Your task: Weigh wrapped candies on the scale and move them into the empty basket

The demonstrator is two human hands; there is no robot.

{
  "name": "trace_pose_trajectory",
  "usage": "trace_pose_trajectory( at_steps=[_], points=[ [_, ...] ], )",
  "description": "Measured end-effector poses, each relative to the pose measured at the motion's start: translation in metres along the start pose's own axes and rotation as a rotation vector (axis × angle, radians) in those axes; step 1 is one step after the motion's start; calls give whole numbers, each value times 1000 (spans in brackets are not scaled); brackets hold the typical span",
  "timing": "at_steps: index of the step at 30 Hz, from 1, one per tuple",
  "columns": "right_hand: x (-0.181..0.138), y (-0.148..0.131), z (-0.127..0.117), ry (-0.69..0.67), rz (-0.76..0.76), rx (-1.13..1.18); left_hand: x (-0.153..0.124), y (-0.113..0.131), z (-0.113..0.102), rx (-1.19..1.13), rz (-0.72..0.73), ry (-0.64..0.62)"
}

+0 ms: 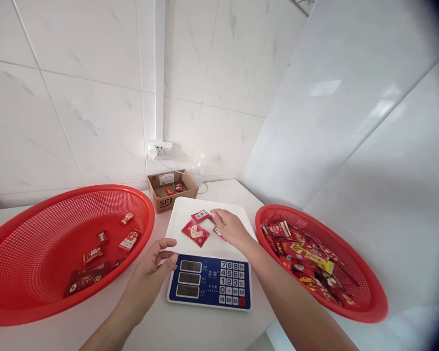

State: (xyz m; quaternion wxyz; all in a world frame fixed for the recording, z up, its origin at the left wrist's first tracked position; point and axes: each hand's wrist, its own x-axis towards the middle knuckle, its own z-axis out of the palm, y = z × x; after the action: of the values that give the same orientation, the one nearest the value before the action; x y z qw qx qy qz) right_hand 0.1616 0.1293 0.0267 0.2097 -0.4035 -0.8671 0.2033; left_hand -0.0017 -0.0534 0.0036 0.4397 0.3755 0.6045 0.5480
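Note:
A white digital scale (173,229) with a blue keypad panel (214,282) stands in front of me. Over its pan, my right hand (229,226) is closed, thumb and finger pinching the right end of a small red snack packet (200,216). A larger red packet with a pale heart-shaped patch (195,233) lies flat on the pan just in front. Partly hidden under my right hand is a brownish packet (218,232). My left hand (155,268) holds nothing, its fingers apart and curved, at the left edge of the scale beside the displays.
At left, a big red plastic basket (58,195) holds several wrapped snacks. Another red basket (378,307) at right is heaped with red and yellow packets. Behind the scale are a small cardboard box (175,199) with a few packets, a clear plastic bottle (199,170) and a wall socket (161,150).

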Motion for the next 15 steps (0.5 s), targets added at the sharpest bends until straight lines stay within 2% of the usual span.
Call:
trace_pose_trajectory(
  at_steps=[3,9,15],
  points=[
    [-10,5,-4,48,-20,-59,0,-1,-2,-7,-8,15],
    [-42,19,-4,-94,-27,-139,2,-2,-2,16,-12,7],
    [-49,17,1,-151,-30,-113,0,3,6,7,-26,-27]
  ],
)
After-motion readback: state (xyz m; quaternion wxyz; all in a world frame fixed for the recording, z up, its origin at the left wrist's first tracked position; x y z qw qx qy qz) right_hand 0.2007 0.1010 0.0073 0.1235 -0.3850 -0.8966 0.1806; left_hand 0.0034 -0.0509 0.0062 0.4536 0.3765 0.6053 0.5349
